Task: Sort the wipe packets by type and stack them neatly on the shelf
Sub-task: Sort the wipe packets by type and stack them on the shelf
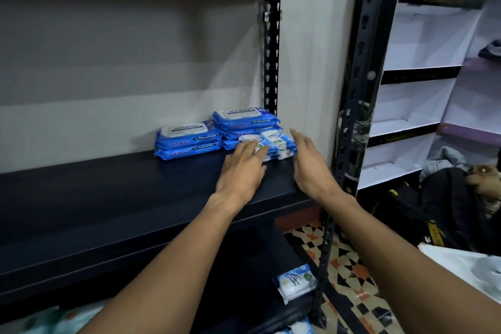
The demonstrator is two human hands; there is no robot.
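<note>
Small white-and-blue wipe packets [276,141] are seen near the right end of a dark metal shelf [108,198], with the left hand [242,171] laid over them, fingers straight and released. The right hand [309,168] is held edge-on just beside them, fingers extended and nothing grasped. Directly behind, blue antabax packs are stacked two high in a left stack [189,141] and three high in a right stack [245,125]. One more small packet [295,282] is shown on the lower shelf, beside a patterned tile floor [349,274]
</note>
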